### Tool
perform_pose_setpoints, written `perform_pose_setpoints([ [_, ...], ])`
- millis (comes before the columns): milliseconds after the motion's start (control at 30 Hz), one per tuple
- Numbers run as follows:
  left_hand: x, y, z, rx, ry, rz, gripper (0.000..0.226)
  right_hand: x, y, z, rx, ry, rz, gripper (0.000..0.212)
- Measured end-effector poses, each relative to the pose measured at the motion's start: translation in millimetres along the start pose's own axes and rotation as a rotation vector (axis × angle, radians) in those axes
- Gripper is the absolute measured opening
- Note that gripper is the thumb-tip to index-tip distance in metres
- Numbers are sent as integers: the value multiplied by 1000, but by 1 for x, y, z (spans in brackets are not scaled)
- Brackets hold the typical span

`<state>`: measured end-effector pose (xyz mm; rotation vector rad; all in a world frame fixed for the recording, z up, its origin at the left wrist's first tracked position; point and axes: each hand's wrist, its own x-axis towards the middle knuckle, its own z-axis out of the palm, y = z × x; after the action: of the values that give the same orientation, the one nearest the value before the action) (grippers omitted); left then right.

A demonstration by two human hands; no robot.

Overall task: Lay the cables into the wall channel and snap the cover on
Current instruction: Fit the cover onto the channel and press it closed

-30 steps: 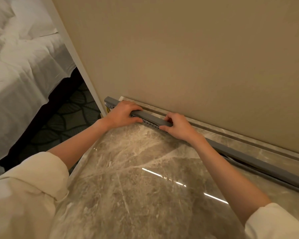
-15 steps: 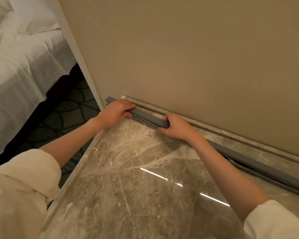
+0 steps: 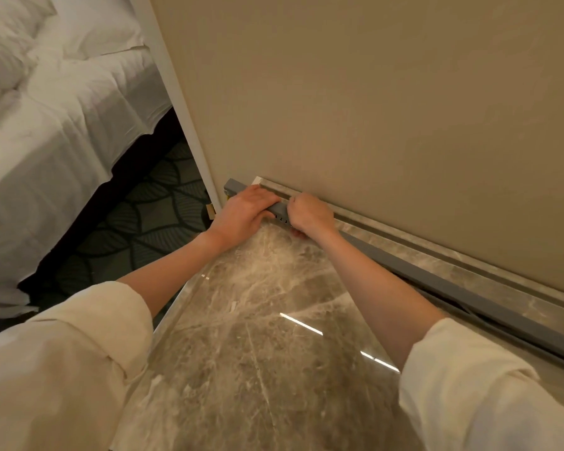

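Observation:
A long grey cable channel with its grey cover runs along the foot of the beige wall, on a marble ledge. My left hand presses on the cover near its left end, fingers curled over the top. My right hand grips the cover just to the right, almost touching the left hand. Between the two hands a short piece of cover shows, with slotted channel teeth below it. Dark cables peek out under the channel at the right. The channel's left end sticks out past the marble strip.
The glossy marble floor fills the foreground. A white door frame stands at the wall's left edge. Beyond it lie a bed with white sheets and dark patterned carpet.
My right hand has slid left along the cover, closing the gap to my left hand. My left hand stays near the left end. The view has shifted slightly.

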<state>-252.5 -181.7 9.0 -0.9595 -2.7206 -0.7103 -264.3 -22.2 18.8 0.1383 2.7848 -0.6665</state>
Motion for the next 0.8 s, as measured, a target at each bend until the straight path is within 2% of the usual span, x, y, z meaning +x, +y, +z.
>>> perform_pose_setpoints([
  [133,3,-1,0,-86,-15,-38,26,-2,-1,7,-80,134,18,31],
  [300,16,-1,-24,-126,-194,-111,38,-5,-6,4,-135,102,-22,31],
  [400,33,-7,-41,-143,-337,-194,25,-12,-9,5,-177,85,-45,29],
  [433,40,-10,-44,-116,-371,-221,25,-16,-10,6,-182,86,-63,29],
  [533,54,-14,-46,54,-451,-233,53,-30,-11,13,-198,108,-125,28],
  [667,53,-14,-33,278,-608,-203,54,-37,-13,9,-179,131,-122,26],
  [800,45,-15,-31,317,-512,-242,52,-35,-14,4,-121,132,-80,27],
])
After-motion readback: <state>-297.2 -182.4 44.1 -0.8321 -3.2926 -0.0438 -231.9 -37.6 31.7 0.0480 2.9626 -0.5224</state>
